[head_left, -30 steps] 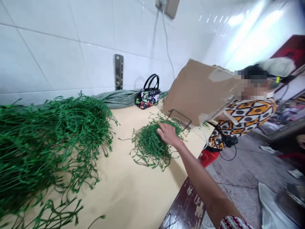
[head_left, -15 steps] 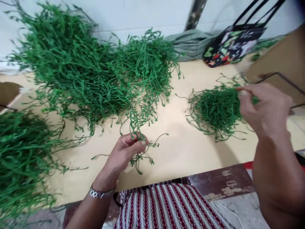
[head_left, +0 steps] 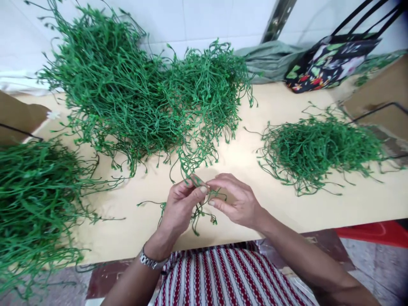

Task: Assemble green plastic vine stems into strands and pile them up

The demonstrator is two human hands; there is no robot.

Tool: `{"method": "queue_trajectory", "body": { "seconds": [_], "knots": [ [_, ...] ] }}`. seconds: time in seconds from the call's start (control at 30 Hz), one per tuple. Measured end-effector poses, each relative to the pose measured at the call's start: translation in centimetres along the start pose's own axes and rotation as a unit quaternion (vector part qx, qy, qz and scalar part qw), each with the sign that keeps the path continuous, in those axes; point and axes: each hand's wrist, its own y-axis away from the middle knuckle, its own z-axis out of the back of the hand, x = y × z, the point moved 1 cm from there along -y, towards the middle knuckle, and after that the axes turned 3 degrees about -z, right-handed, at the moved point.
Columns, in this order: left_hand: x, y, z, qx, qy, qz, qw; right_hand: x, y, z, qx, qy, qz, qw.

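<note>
My left hand (head_left: 184,202) pinches a few thin green artificial stems (head_left: 196,221) between thumb and fingers, over the near part of the table. Close beside it on the right, my right hand (head_left: 237,199) has its thumb and forefinger apart, its fingertips at the stems by the left thumb. Nothing firmly gripped shows in the right fingers. Beyond the hands lies a large tangled heap of green stems (head_left: 121,93), its loose ends trailing down to my left fingers. A smaller pile of stems (head_left: 318,146) lies to the right.
Another green heap (head_left: 35,204) covers the table's left end and hangs over the edge. Brown cardboard (head_left: 19,114) stands at the left and a cardboard box (head_left: 382,91) at the right. A floral bag (head_left: 328,63) and grey-green cloth (head_left: 270,61) rest along the wall.
My right hand has come from over the right-hand pile to beside my left hand. My left hand keeps its pinch on the stems. The view has shifted slightly.
</note>
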Motion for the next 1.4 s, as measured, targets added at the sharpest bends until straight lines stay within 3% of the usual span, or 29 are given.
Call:
{"method": "queue_trajectory", "body": {
  "seconds": [0.2, 0.33, 0.43, 0.53, 0.67, 0.77, 0.9, 1.13, 1.3, 1.4],
  "knots": [
    [1.3, 0.5, -0.3, -0.067, -0.047, -0.061, 0.995, -0.3, 0.8, -1.6, -0.059, -0.171, -0.156, 0.971],
    [1.8, 0.6, -0.3, -0.101, -0.105, -0.078, 0.986, -0.3, 1.0, -2.1, -0.066, -0.189, -0.208, 0.957],
    [1.9, 0.6, -0.4, -0.085, -0.118, -0.071, 0.987, -0.1, 0.9, -1.8, -0.067, -0.126, -0.173, 0.975],
    [1.9, 0.7, -0.3, -0.077, -0.173, -0.093, 0.977, -0.2, 0.7, -1.1, -0.046, -0.004, -0.085, 0.995],
    [1.9, 1.0, -0.1, -0.09, -0.299, -0.156, 0.937, -0.4, 0.5, -0.5, -0.028, 0.139, 0.011, 0.99],
    [1.9, 1.1, -0.2, -0.085, -0.294, -0.17, 0.937, -0.4, 0.4, -0.5, -0.006, 0.143, 0.043, 0.989],
    [1.6, 1.0, -0.6, -0.059, -0.239, -0.132, 0.96, -0.3, 0.2, -0.4, 0.008, 0.134, 0.059, 0.989],
    [1.6, 0.6, -0.1, -0.023, -0.085, -0.047, 0.995, -0.8, 0.1, 0.6, 0.042, 0.217, 0.073, 0.973],
    [1.5, 0.6, -0.2, 0.026, 0.001, 0.053, 0.998, -1.0, 0.5, 0.2, 0.0, 0.184, 0.071, 0.98],
    [1.3, 0.6, -0.6, 0.016, 0.017, 0.084, 0.996, -1.0, 0.7, -0.3, -0.002, 0.186, 0.081, 0.979]
  ]
}}
